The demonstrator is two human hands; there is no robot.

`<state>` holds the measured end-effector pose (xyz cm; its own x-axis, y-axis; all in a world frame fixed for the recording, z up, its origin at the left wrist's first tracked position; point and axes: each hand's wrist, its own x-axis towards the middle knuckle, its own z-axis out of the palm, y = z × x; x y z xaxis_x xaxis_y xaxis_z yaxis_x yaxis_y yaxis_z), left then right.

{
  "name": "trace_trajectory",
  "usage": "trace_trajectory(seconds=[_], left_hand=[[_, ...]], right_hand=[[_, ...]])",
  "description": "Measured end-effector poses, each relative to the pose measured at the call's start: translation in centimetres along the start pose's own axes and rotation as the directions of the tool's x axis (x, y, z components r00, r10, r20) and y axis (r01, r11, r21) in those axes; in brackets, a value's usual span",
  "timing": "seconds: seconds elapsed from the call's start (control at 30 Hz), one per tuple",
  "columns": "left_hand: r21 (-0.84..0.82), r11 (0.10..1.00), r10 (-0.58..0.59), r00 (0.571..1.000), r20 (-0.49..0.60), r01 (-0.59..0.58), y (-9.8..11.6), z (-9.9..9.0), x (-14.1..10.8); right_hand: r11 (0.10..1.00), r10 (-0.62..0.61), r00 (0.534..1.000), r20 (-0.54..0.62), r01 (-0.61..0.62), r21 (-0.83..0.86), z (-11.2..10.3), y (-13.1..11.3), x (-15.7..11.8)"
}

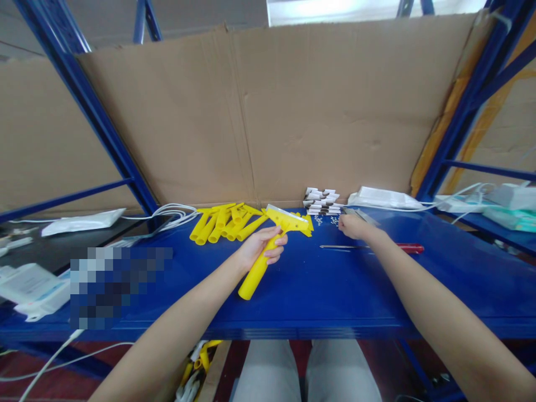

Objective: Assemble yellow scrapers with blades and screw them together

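Note:
My left hand (268, 245) is wrapped round a yellow scraper (254, 277), its wide head with a pale blade edge tilted up to the right. Farther right, my right hand (352, 226) is closed with its fingertips low over the blue table, beside small silvery screws (334, 221); whether it pinches one is hidden. Just behind that hand lies a clear flat packet (363, 215). A screwdriver with a red handle (410, 248) lies under my right wrist, its shaft pointing left. Small yellow pieces (309, 228) lie behind the scraper head.
Several yellow scraper handles (218, 226) are piled at the back left. White-and-brown small packets (321, 201) are stacked against the cardboard wall (326, 111). A white wrapped package (385, 197) and cables (176, 215) lie along the back. Blue posts (100, 123) frame the blue table (318, 301).

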<state>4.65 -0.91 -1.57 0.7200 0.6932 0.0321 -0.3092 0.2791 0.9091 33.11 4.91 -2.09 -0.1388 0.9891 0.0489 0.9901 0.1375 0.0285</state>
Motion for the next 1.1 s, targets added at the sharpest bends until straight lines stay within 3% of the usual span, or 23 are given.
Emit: trace_trajectory(seconds=[0.67, 0.93, 1.1], left_hand=[[-0.007, 1.0, -0.021, 1.0, 0.007, 0.021, -0.2, -0.1, 0.2], [0.042, 0.999, -0.003, 0.998, -0.067, 0.006, -0.2, 0.4, 0.2], [0.009, 0.999, -0.051, 0.982, -0.183, 0.054, -0.3, 0.5, 0.4]], right_hand=[[0.997, -0.066, 0.996, 0.065, 0.069, -0.044, -1.6, -1.7, -1.1], [0.995, -0.103, 0.994, -0.047, 0.103, 0.006, -2.4, -2.7, -1.5], [0.961, -0.123, 0.974, -0.193, 0.165, 0.223, -2.4, -3.5, -1.5]])
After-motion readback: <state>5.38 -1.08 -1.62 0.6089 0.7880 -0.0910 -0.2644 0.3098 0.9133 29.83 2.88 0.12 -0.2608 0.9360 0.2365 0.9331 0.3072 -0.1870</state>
